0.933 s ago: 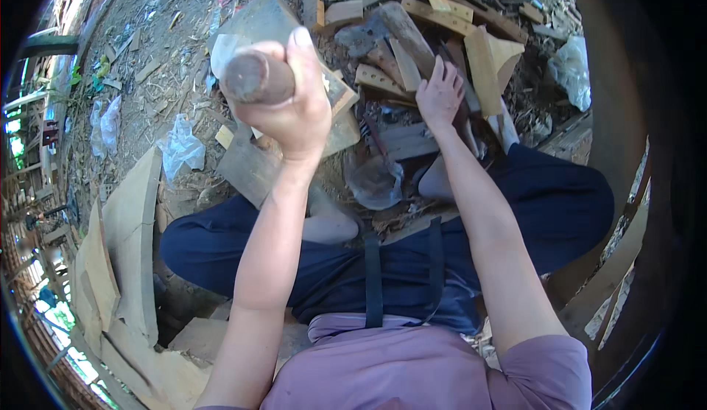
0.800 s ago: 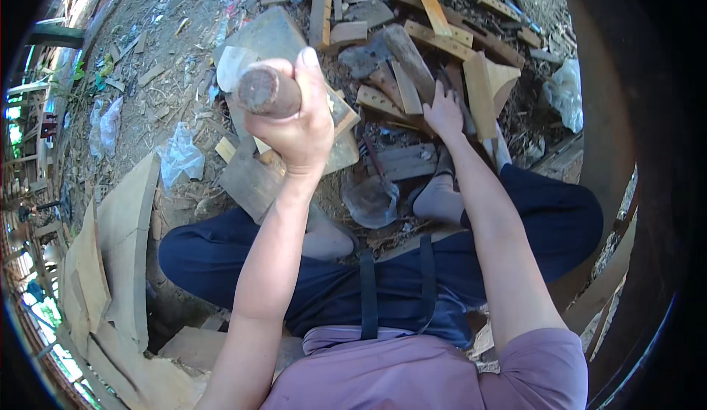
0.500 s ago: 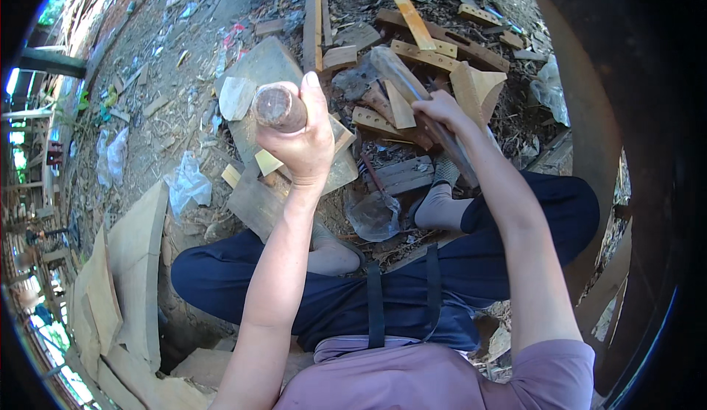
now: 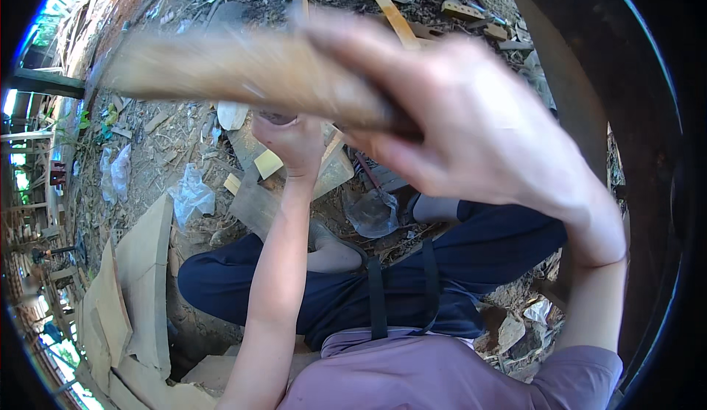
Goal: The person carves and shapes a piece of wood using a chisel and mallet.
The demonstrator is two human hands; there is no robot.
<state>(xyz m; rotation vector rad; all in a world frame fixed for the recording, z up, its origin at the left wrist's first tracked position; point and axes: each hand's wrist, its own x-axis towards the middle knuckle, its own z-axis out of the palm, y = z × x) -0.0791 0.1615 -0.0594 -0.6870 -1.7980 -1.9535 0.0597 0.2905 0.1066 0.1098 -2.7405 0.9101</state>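
My right hand (image 4: 471,123) is raised high and near, its fingers wrapped round a long wooden club (image 4: 243,71). The club is smeared by motion and points left, over my left hand. My left hand (image 4: 294,148) is closed round a thick round wooden handle (image 4: 277,117) held upright; only its dark top end shows, and whatever is below the fist is hidden. Beneath that hand lie flat wooden boards (image 4: 254,205) and a small pale yellow wood piece (image 4: 268,163) on the ground between my feet.
Large pale wood slabs (image 4: 147,263) lean at my left. Plastic bags (image 4: 193,193) lie on the littered dirt. A clear plastic bag (image 4: 372,213) is between my feet. Farther off are a narrow wood strip (image 4: 389,8) and a block with holes (image 4: 462,11). A dark beam curves along the right.
My right hand has swung the club up from the wood pile on the right, bringing it across in front. My left hand still grips the upright handle in nearly the same place.
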